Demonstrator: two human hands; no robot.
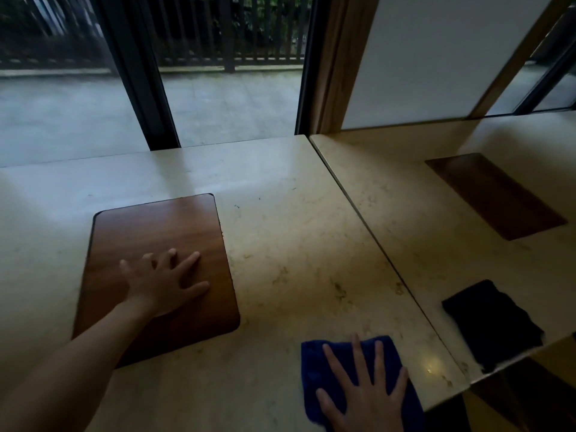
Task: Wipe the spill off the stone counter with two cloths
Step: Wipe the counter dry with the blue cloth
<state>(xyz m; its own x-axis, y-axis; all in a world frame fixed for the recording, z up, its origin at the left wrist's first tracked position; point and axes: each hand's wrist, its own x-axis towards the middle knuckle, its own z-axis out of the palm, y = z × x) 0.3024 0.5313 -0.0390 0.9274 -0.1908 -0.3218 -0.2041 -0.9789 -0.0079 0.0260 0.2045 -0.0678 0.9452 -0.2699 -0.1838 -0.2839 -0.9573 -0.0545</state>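
The blue cloth (352, 369) lies flat on the stone counter (296, 244) at its near right corner, just short of the front edge. No wet patch can be made out on the stone around it; the surface shows only pale veining, a few dark specks further back and a small bright glint just right of the cloth. So the wiping seems to be under way with this one cloth, and how much of the spill is left cannot be told. A second cloth is not in view on the counter itself. The dark shape to the right (489, 322) appears to be the blue cloth mirrored in the wall mirror (467, 188), which also repeats the wooden board.

The right hand (367, 394) lies palm down on the cloth, fingers spread wide and straight, pressing rather than pinching it. The left hand (162, 282) rests well apart to the left, open and splayed on the wooden board (156, 232) set into the counter, holding nothing, likely as a brace. If two cloths are wanted, the left hand has none yet.
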